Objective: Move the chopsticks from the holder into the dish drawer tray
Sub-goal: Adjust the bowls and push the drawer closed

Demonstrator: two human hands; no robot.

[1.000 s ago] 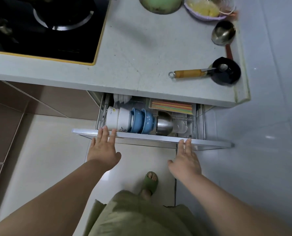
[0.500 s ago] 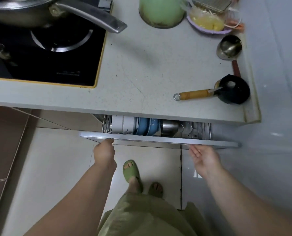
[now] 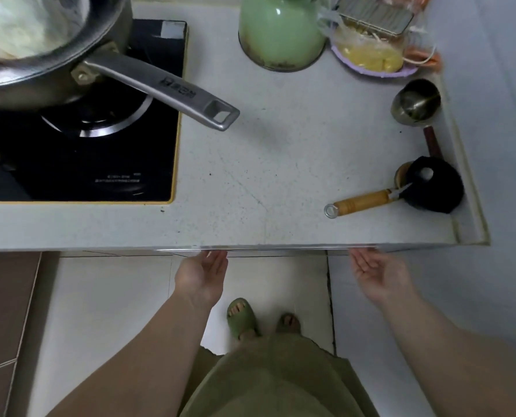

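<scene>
head view: drawer front (image 3: pixel 281 247) thin silver strip (contents hidden); left hand (image 3: pixel 201 273), right hand (image 3: pixel 377 272) open-palmed, empty.

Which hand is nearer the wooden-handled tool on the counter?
Right hand, just below and slightly right of the wooden-handled tool. Left hand sits far to its left.

Green kettle (image 3: pixel 281 34) – black hob (image 3: pixel 100 164), speckled grey counter (image 3: pixel 281 164).
</scene>
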